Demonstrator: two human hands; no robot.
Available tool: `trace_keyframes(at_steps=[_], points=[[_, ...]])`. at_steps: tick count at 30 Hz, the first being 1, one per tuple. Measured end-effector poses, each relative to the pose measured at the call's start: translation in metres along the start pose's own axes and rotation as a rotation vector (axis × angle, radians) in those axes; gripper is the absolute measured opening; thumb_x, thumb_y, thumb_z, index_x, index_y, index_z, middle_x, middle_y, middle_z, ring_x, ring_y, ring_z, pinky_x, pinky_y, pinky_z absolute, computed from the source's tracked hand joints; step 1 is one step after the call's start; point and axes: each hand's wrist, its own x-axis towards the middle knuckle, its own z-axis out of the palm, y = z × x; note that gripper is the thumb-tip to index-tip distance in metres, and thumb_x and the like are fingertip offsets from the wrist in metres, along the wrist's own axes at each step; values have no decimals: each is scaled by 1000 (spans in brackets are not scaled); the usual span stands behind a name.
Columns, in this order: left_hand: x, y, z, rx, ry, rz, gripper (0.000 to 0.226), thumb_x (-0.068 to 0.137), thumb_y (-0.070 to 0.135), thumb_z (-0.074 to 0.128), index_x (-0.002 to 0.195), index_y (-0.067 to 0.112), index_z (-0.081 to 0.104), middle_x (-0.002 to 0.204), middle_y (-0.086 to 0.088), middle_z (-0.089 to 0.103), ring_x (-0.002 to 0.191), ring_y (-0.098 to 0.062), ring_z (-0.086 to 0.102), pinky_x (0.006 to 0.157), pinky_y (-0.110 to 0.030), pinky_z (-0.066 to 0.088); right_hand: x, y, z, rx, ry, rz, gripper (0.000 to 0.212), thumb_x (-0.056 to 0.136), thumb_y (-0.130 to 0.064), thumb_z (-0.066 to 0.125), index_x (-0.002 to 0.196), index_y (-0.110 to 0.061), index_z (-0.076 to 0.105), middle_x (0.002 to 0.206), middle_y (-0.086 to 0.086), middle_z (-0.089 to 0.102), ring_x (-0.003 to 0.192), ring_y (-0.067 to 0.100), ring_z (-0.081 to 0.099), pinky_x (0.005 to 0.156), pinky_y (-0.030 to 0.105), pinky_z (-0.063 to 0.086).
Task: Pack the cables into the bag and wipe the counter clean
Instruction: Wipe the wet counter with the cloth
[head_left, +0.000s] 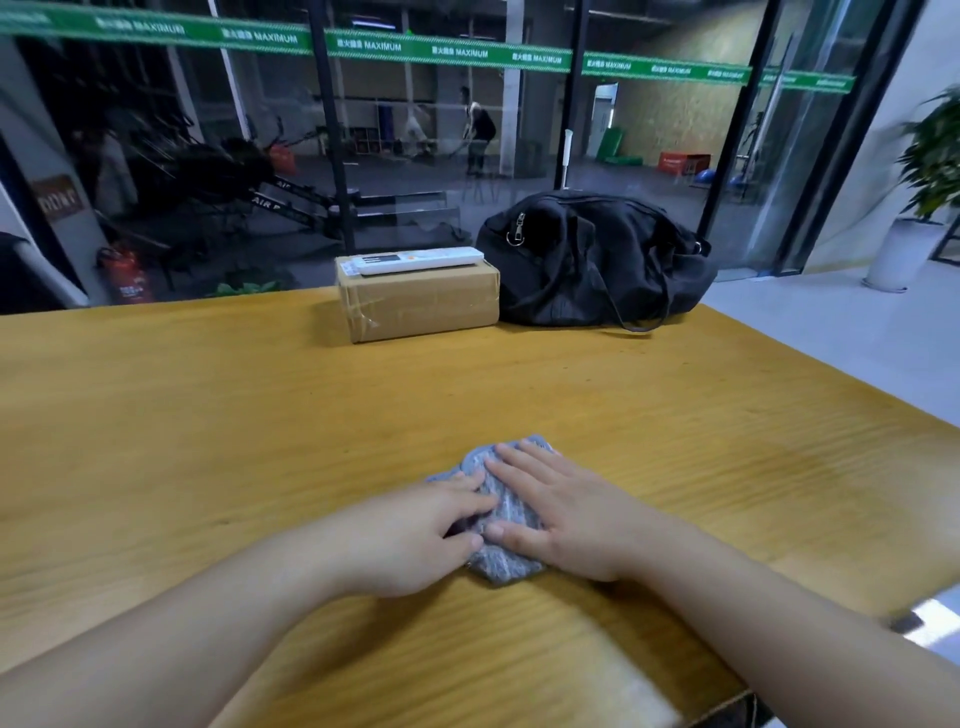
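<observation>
A grey folded cloth (506, 512) lies on the yellow wooden counter (208, 415), near the front middle. My left hand (410, 535) rests on the cloth's left side, fingers slightly bent. My right hand (561, 514) lies flat on its right side with straight fingers. A black duffel bag (597, 260) sits at the far edge of the counter, zipped shut as far as I can see. No cables are visible.
A taped cardboard box (421, 304) stands left of the bag with a white remote control (421, 260) on top. A glass wall runs behind the counter. The counter's right edge falls off to a pale floor, where a potted plant (930, 171) stands.
</observation>
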Motion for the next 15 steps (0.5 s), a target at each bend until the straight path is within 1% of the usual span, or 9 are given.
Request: trace_keyframes(at_steps=[3, 6, 8, 10, 12, 13, 14, 15], points=[[-1, 9, 12, -8, 1, 16, 51, 98, 29, 42, 147, 26, 30, 159, 8, 8, 144, 0, 7, 108, -10, 5, -20, 5, 2, 16, 10, 20, 102, 63, -81, 8, 152, -31, 5, 159, -15, -4, 145, 1, -12, 116, 22, -8], [-2, 25, 21, -10, 33, 66, 50, 98, 29, 44, 146, 26, 33, 159, 7, 11, 145, -1, 9, 107, -8, 5, -38, 11, 2, 14, 41, 32, 98, 66, -79, 8, 152, -32, 8, 159, -16, 0, 142, -3, -11, 115, 20, -8], [-1, 34, 25, -22, 26, 103, 48, 97, 27, 46, 144, 28, 37, 159, 5, 15, 145, -3, 12, 108, -9, 7, -49, 16, 1, 21, 54, 51, 82, 80, -72, 16, 151, -32, 10, 159, -17, 1, 137, -9, -11, 112, 16, -9], [0, 44, 29, -43, 8, 128, 45, 97, 22, 46, 142, 23, 42, 157, 4, 24, 143, -5, 18, 103, -7, 12, -60, 21, -2, 61, 55, 76, 62, 95, -56, 25, 151, -31, 15, 159, -17, 4, 135, -11, -9, 110, 13, -9], [1, 55, 32, -68, 10, 155, 45, 96, 15, 45, 141, 20, 43, 154, 3, 29, 141, -5, 22, 96, -2, 13, -70, 27, -5, 63, 68, 109, 56, 98, -48, 31, 150, -30, 20, 159, -16, 8, 141, -7, -3, 111, 13, -5], [2, 60, 33, -71, 11, 165, 47, 95, 12, 44, 141, 20, 43, 154, 4, 30, 140, -4, 23, 95, -1, 12, -73, 29, -7, 48, 73, 138, 55, 98, -45, 35, 149, -29, 23, 159, -15, 11, 144, -3, 2, 112, 15, -1], [3, 65, 34, -71, 6, 172, 48, 94, 9, 42, 141, 20, 44, 153, 6, 32, 139, -5, 26, 97, -1, 14, -74, 31, -9, 26, 84, 172, 54, 97, -41, 38, 148, -27, 26, 158, -13, 16, 145, 1, 8, 114, 18, 3], [3, 69, 34, -79, -20, 168, 50, 91, 6, 41, 139, 20, 47, 151, 7, 35, 137, -7, 32, 101, -5, 19, -72, 32, -10, -11, 102, 207, 54, 95, -37, 40, 146, -25, 31, 156, -12, 23, 144, 6, 14, 116, 22, 10]])
